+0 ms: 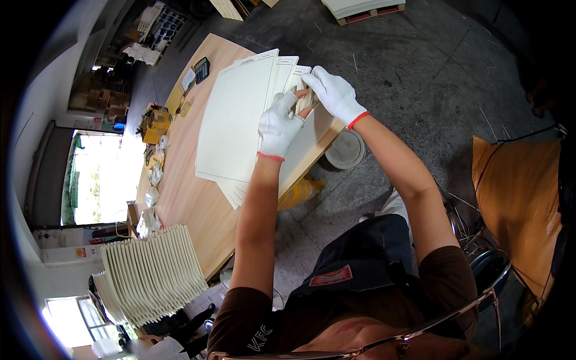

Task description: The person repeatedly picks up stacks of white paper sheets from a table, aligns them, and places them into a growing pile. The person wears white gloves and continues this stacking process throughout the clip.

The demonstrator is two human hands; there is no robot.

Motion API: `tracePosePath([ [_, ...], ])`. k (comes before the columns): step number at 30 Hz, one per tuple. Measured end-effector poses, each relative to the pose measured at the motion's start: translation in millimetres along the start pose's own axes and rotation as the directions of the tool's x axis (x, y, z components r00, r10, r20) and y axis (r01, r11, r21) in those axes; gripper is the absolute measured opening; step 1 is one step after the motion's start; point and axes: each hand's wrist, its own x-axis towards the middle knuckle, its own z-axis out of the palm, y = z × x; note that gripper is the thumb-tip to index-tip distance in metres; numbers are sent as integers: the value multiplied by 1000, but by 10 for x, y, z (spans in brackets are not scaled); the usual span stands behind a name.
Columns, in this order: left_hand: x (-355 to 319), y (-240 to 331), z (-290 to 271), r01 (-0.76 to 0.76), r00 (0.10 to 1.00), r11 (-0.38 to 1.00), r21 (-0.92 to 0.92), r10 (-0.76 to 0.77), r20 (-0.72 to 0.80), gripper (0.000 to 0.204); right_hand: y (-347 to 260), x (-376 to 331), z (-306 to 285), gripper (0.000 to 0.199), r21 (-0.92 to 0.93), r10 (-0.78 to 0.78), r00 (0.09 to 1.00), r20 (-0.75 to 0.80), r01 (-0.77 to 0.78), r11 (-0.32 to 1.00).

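Note:
Large white sheets (231,120) lie fanned in a stack on the wooden table (187,207), their layered edges showing at the right and bottom. My left hand (281,125), in a white glove with a red cuff, rests over the stack's right side. Two bare fingertips poke out of this glove, spread apart at the sheet edges. At the upper right corner of the stack my right hand (332,93), gloved the same way, curls its fingers on the sheet edges. Its fingertips are partly hidden.
A tall stack of curved white panels (153,273) stands at the table's near left end. A calculator (202,69) and a yellow box (156,124) sit along its far left side. Beneath the right edge is a round lidded bucket (346,150). An orange-brown sack (513,210) stands at right.

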Motion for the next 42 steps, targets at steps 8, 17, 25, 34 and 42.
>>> tracePosePath([
  [8,-48,-82,117,-114,977,979,170,142,-161,42,-81,-94,-155,50,94,20,972,-235,2,996],
  [17,-421,-27,228,-74,854,991,112,121,-506,30,-301,-82,72,42,718,192,857,479,-508,475],
  [25,-1498,212,390,51,872,-237,-970,-464,159,56,-471,-427,156,38,690,209,865,456,-492,531],
  [34,-2154,333,-331,-119,483,-645,-755,-702,524,46,-1012,-2328,427,37,653,85,898,432,-377,657],
  [42,-2302,199,-653,-62,379,-559,-827,-780,498,39,-317,-1875,256,68,502,96,526,845,-842,198],
])
